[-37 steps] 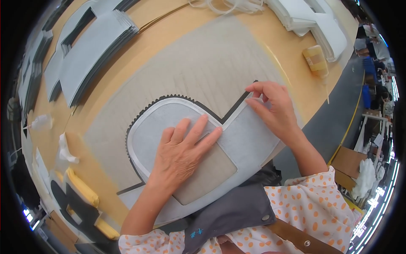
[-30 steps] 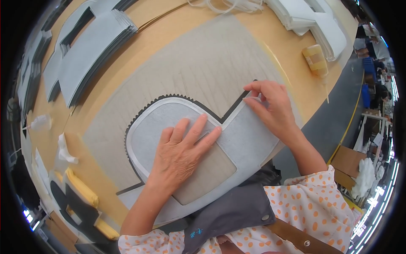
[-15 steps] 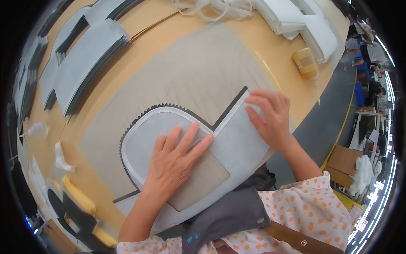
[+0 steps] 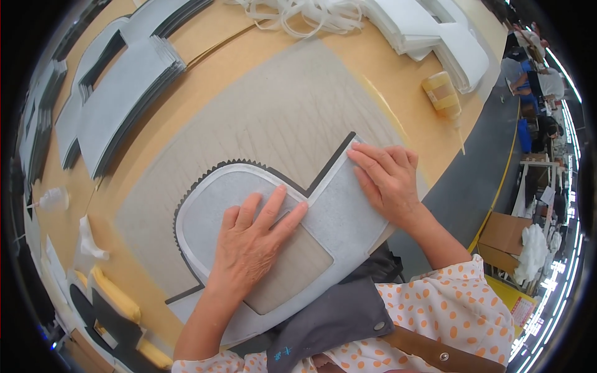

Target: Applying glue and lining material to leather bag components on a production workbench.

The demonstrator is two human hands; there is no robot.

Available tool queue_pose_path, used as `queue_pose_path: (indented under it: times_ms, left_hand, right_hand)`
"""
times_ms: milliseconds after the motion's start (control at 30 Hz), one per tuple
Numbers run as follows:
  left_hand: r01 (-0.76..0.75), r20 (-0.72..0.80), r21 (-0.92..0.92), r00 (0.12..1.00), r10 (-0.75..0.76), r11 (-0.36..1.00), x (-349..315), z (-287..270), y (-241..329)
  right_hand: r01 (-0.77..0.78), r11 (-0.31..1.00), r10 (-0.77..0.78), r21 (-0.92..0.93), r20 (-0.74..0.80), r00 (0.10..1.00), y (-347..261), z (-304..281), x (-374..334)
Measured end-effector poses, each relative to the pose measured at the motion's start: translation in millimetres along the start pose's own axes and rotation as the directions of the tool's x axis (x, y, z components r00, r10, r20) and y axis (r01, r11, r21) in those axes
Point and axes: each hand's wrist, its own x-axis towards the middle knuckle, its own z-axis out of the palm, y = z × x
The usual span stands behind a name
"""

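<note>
A light grey cut panel [image 4: 217, 199] lies before me, with a rectangular opening and a rounded lobe. Its black border [image 4: 328, 166] shows at the far side, notched around the lobe and straight at the corner. A narrow white strip [image 4: 249, 169] runs along the inside of that border. My left hand [image 4: 252, 245] rests open on the lobe, fingers spread, with the index fingertip near the inner corner. My right hand [image 4: 388, 177] is at the panel's upper right end, its fingertips touching the white strip and its thumb apart below.
A stack of similar grey panels [image 4: 127, 102] lies at the back left. White cut pieces [image 4: 435, 40] and loose white strips [image 4: 305, 15] are at the back. A bottle of amber liquid [image 4: 441, 93] lies at right, a clear bottle [image 4: 55, 199] at far left.
My right fingertips have come down closer to the strip at the panel's end, with the fingers drawn closer together. My left hand stays in place on the panel. The view has shifted slightly.
</note>
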Motion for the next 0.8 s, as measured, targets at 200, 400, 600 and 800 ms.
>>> queue_pose_path:
  times_ms: [200,400,600,800]
  left_hand:
    - [-0.002,-0.009,0.017,1.000,0.002,1.000,-2,2,-3]
    - [-0.006,-0.038,0.067,0.999,0.008,0.998,-3,7,-3]
    - [-0.027,-0.061,0.054,0.998,0.030,0.998,1,5,0]
    - [0.025,-0.105,-0.008,0.994,-0.025,1.000,-4,-5,7]
  right_hand:
    - [-0.096,0.995,0.096,0.041,-0.006,0.995,0,-1,-1]
    - [0.167,0.962,-0.187,0.215,0.075,0.979,-27,-9,-7]
    - [0.156,0.957,-0.191,0.243,0.129,0.973,-32,-9,-11]
    - [0.191,0.932,-0.212,0.308,0.036,0.977,-36,11,-13]
